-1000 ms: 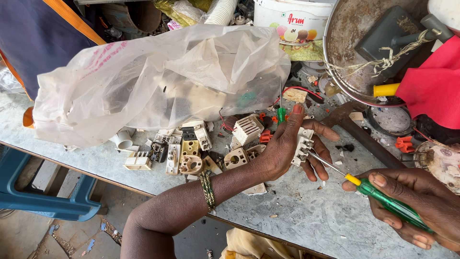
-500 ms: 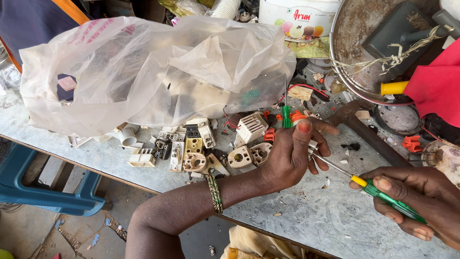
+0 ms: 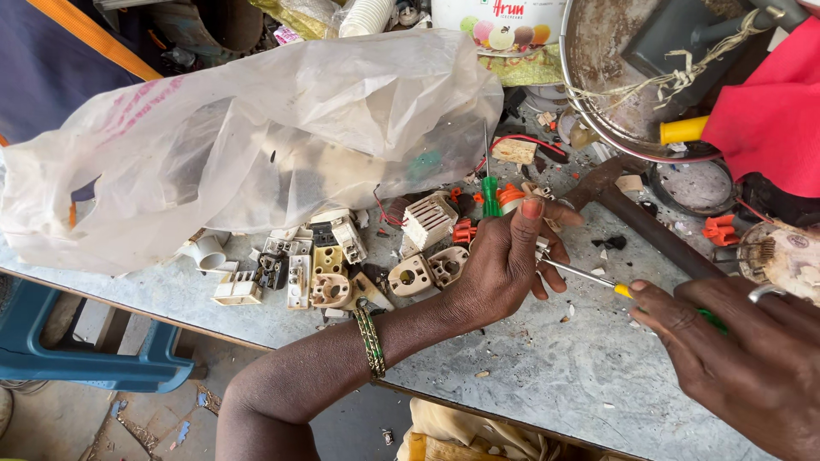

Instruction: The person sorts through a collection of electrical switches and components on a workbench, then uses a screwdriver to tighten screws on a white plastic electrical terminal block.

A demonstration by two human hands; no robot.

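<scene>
Left hand (image 3: 504,269) palm down, fingers curled; right hand (image 3: 735,358) closed, gripping.

place: an electrical repair workshop
evidence: cluttered, worn surface (image 3: 530,401), loose switch parts (image 3: 329,265), a hammer (image 3: 636,218), a screwdriver (image 3: 598,280)

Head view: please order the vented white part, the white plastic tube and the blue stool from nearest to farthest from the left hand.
From the left hand:
1. Vented white part, just beside the hand, toward the bag.
2. White plastic tube, farther along the table, under the bag's edge.
3. Blue stool, on the floor below the table's edge.
</scene>
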